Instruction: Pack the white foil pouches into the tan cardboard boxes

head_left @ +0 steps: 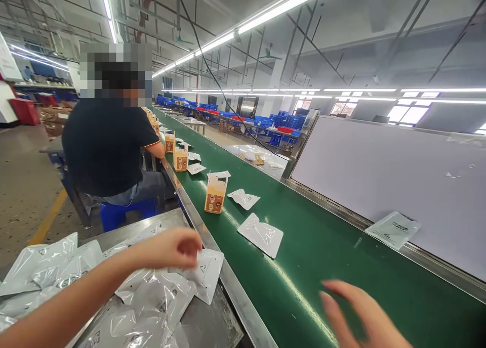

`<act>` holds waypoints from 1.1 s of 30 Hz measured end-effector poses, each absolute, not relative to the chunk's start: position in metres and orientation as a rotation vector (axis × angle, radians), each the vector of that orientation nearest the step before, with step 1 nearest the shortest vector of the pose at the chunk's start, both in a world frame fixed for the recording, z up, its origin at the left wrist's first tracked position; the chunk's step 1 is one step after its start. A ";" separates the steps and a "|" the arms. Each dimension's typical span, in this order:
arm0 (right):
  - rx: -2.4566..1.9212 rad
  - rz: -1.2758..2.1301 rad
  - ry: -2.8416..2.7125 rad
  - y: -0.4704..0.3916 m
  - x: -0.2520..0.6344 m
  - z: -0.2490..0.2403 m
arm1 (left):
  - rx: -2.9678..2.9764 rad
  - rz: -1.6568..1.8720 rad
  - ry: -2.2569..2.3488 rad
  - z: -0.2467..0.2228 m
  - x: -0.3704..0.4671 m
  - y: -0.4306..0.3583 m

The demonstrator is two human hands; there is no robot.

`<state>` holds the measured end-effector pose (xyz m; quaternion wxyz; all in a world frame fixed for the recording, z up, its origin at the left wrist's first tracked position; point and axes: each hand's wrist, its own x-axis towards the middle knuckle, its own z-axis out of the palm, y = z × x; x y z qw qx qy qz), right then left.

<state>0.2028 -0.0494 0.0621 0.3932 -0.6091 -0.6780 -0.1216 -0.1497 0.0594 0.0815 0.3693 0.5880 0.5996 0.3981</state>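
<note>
My left hand (178,248) hovers at the metal table's edge, over a heap of white plastic pouches (152,297). Its fingers are curled, thumb and fingertips close to a pouch (208,274); whether they touch it is unclear. My right hand (357,315) is above the green conveyor belt (304,267) at the lower right, thumb and forefinger apart with nothing between them. On the belt a white pouch (261,235) lies flat, with another pouch (244,199) beyond it. An open orange and white box (215,195) stands upright beside them.
A person (108,140) in a dark shirt sits on a blue stool (117,214) left of the belt. More boxes (180,158) and pouches line the belt farther off. One pouch (395,230) rests on the far rail against a white panel (387,176).
</note>
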 end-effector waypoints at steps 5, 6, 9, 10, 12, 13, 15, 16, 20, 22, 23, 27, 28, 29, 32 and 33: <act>-2.199 0.069 -1.573 0.053 0.135 0.045 | 1.462 1.108 1.500 0.095 -0.163 0.146; -2.253 0.077 -1.503 0.072 0.126 0.039 | 1.469 1.128 1.481 0.092 -0.157 0.161; -2.264 0.051 -1.402 0.101 0.111 0.021 | 1.482 1.123 1.365 0.078 -0.133 0.192; -2.233 0.044 -1.409 0.102 0.110 0.016 | 1.481 1.111 1.325 0.073 -0.125 0.199; -2.128 0.047 -1.469 0.098 0.114 0.010 | 1.471 1.080 1.251 0.065 -0.110 0.208; -2.074 0.064 -1.494 0.094 0.118 0.009 | 1.468 1.066 1.220 0.062 -0.103 0.211; -2.015 0.129 -1.472 0.086 0.132 0.015 | 1.477 1.052 1.172 0.058 -0.094 0.209; -2.009 0.166 -1.428 0.080 0.140 0.021 | 1.493 1.047 1.153 0.057 -0.090 0.205; -1.940 0.253 -1.249 0.046 0.166 0.061 | 1.622 1.023 1.067 0.058 -0.078 0.164; -1.769 0.132 -1.169 0.022 0.165 0.084 | 1.722 1.015 1.036 0.060 -0.071 0.135; -1.647 0.001 -1.141 0.011 0.160 0.093 | 1.792 1.016 1.053 0.060 -0.066 0.121; -1.175 -0.549 -1.306 -0.013 0.127 0.108 | 2.129 1.046 1.253 0.058 -0.048 0.076; -1.119 -0.601 -1.389 -0.013 0.121 0.106 | 2.182 1.054 1.287 0.057 -0.044 0.069; -1.080 -0.624 -1.466 -0.011 0.117 0.103 | 2.222 1.064 1.309 0.056 -0.040 0.064; -1.053 -0.626 -1.703 -0.006 0.117 0.090 | 2.270 1.121 1.340 0.053 -0.031 0.053; -1.052 -0.616 -1.785 -0.006 0.120 0.087 | 2.277 1.142 1.341 0.052 -0.028 0.051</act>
